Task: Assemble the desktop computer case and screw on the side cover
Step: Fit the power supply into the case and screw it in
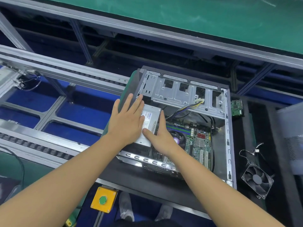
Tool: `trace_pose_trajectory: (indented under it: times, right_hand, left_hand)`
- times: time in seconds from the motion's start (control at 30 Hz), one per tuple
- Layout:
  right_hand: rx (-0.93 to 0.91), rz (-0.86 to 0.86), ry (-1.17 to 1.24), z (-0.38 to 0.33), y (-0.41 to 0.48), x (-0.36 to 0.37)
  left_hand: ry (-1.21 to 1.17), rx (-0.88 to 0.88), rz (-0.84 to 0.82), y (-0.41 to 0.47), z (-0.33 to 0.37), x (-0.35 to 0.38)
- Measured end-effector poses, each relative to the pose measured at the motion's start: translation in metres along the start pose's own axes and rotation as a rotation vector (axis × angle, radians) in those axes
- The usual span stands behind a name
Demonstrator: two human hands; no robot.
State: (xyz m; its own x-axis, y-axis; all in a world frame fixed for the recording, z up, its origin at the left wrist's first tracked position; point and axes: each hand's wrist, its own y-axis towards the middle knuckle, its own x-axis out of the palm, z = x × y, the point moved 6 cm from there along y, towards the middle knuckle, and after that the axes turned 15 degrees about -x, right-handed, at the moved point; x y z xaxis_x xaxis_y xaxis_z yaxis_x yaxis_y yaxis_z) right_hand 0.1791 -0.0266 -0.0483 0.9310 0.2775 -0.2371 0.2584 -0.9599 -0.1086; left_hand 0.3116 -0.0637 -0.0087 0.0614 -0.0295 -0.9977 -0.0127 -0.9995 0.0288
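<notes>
An open desktop computer case (pixel 227 131) lies on its side on a black work pad, its side cover off. Inside I see a silver drive cage (pixel 177 92), a motherboard (pixel 198 141) and a grey power supply (pixel 151 118) at the case's left. My left hand (pixel 127 122) lies flat with straight fingers on top of the power supply. My right hand (pixel 161 136) holds the power supply's right side, thumb on its top and fingers down beside it. A bundle of coloured cables (pixel 188 108) runs from the supply toward the drive cage.
A loose black fan (pixel 257 179) with its wire lies right of the case. A small green circuit board (pixel 237 107) sits at the far right. A grey panel (pixel 293 138) stands at the right edge. A yellow box with a green button (pixel 103 199) is mounted below the bench. Conveyor rails run on the left.
</notes>
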Motion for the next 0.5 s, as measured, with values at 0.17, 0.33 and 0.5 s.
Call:
trace_pose_trajectory:
  times: [0.17,0.33,0.5]
  right_hand:
    - [0.001,-0.034,0.036,-0.006,0.004,0.016]
    - [0.103,-0.029,0.065,0.003,0.003,0.015]
    - [0.116,-0.003,0.150,0.005,0.011,0.027]
  left_hand:
    - [-0.211,-0.154,-0.104,-0.010,-0.009,-0.006]
    - [-0.667,-0.435,-0.552,-0.006,-0.039,0.019]
    - [-1.043,-0.480,-0.615,-0.010,-0.040,0.037]
